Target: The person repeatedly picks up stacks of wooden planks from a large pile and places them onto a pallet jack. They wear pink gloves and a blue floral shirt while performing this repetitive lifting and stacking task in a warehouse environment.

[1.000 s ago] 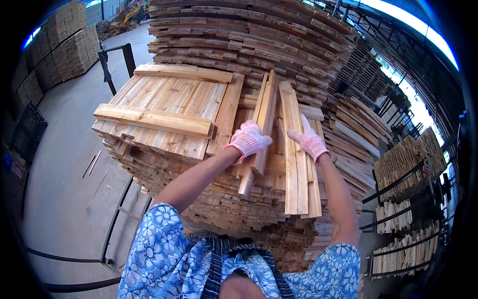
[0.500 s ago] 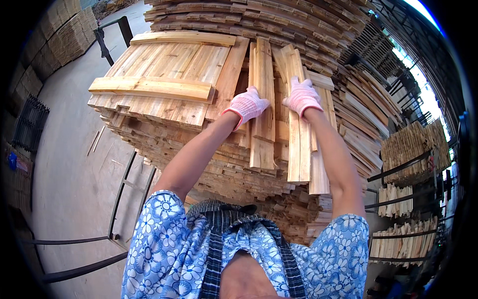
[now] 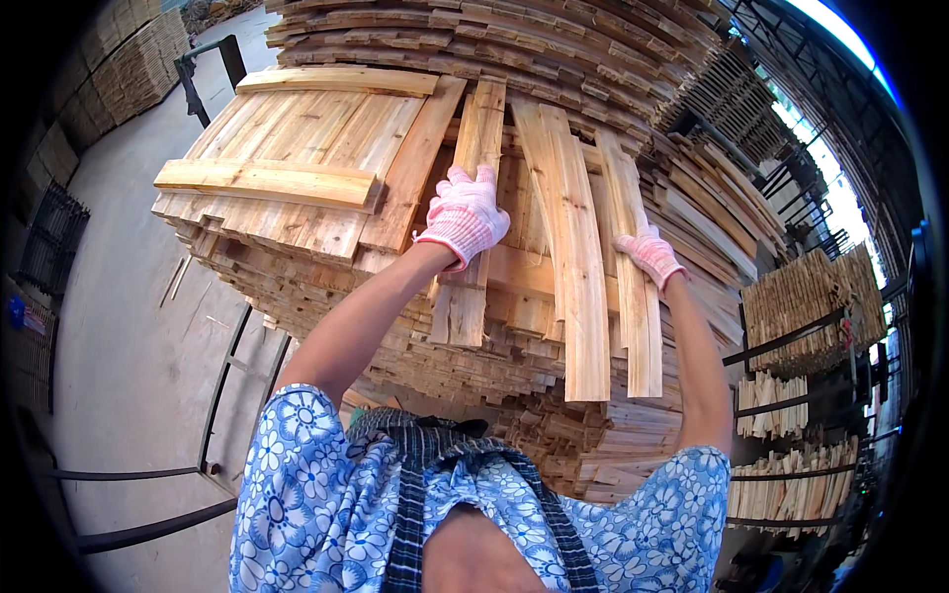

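Both my hands wear pink-and-white knit gloves. My left hand [image 3: 465, 215] lies over a narrow wooden plank [image 3: 481, 124], fingers spread along its top face. Farther right, my right hand [image 3: 649, 255] is closed round the right edge of another plank [image 3: 643, 341], its fingertips on the upper face. Between my hands, a wide plank pair [image 3: 576, 267] rests at a slant, its near end jutting past the stack. To the left, boards lie side by side as a flat layer [image 3: 306, 124], with two crosswise battens [image 3: 267, 182] on top.
Below the boards is a thick stack of timber [image 3: 395, 341]; a taller stack [image 3: 494, 40] rises behind it. Loose planks [image 3: 712, 198] lie at the right, near bundled wood on dark metal racks [image 3: 791, 405]. A dark metal frame [image 3: 222, 395] stands on the concrete floor at the left.
My hands have moved apart, the left shifting slightly left with its plank, the right moving right and nearer. The planks between them are spread wider, and the view has shifted a little.
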A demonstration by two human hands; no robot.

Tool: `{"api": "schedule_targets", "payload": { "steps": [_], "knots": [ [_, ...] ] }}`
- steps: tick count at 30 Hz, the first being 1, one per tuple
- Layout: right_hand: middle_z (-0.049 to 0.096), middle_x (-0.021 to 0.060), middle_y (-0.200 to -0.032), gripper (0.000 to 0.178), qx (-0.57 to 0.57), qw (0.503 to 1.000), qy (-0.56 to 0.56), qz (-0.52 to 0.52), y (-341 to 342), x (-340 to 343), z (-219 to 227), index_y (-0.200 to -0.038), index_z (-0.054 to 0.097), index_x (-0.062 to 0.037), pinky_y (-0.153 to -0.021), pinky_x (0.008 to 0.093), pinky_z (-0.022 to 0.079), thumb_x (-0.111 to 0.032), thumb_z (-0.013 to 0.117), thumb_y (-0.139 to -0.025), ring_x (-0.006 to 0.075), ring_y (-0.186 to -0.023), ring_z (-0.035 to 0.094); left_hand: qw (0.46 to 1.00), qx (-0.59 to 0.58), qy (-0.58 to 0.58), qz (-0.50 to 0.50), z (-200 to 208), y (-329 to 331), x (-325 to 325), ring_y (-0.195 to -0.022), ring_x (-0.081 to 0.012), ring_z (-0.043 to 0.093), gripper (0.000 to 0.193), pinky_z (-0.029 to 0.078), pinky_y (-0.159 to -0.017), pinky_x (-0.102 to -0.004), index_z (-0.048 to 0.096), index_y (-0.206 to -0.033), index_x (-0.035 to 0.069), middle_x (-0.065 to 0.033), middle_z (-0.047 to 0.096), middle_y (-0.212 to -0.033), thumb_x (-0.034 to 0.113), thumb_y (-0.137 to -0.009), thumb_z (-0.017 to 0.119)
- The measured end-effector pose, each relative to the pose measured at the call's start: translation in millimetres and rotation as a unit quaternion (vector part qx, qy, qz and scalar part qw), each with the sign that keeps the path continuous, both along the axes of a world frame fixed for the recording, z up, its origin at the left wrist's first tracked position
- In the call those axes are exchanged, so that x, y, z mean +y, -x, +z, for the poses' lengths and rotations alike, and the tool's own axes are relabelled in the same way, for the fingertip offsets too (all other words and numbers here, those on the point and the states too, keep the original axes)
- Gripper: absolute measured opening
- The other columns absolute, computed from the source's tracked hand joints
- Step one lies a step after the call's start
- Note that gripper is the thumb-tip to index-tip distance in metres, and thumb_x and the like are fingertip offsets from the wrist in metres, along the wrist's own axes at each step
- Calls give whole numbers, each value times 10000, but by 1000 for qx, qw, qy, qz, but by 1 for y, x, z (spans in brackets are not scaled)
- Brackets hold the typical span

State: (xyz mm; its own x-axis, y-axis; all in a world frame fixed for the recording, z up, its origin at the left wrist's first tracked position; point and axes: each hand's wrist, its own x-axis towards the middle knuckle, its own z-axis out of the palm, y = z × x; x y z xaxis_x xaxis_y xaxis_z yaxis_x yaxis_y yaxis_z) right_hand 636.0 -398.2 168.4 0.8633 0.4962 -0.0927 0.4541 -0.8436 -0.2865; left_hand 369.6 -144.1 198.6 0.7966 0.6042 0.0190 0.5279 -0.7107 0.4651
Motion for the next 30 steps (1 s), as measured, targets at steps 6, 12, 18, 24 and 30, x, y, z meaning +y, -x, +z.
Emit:
{"api": "schedule_targets", "payload": {
  "steps": [6,12,18,24,30],
  "knots": [
    [391,335,-1554,914,-25,998,36,43,-3,62,17,-1619,293,-183,-1112,513,440,-527,672,-862,496,-1378,475,997,58,-8,43,14,-3,30,-1305,-453,522,699,493,-1031,-546,477,-1445,120,-263,507,-1402,391,-839,697],
    [472,342,-1498,765,-67,996,-41,40,-35,78,-3,-1585,386,-144,-1143,488,403,-550,551,-957,479,-1395,457,998,-3,17,65,55,57,58,-1362,-421,493,841,456,-1091,-507,363,-1607,210,-238,498,-1450,483,-862,641],
    [479,208,-1564,573,3,981,-135,142,-29,109,-20,-1548,458,-92,-1201,380,326,-373,464,-1049,357,-1459,434,984,36,-142,98,62,128,156,-1291,-416,537,727,491,-1041,-513,474,-1512,170,-227,538,-1383,452,-868,658],
    [549,219,-1491,597,56,964,-228,125,51,206,-44,-1548,447,-138,-1131,427,398,-413,456,-1018,386,-1388,503,980,88,-163,75,21,148,211,-1256,-455,554,631,486,-1023,-534,541,-1391,137,-247,574,-1316,464,-868,674],
    [580,248,-1432,618,-45,990,-68,114,83,226,-21,-1579,402,-206,-1080,501,450,-455,378,-1014,433,-1320,549,990,76,-96,76,27,131,237,-1259,-454,574,657,489,-1031,-525,535,-1362,117,-285,559,-1351,501,-855,702]
  ]
}}
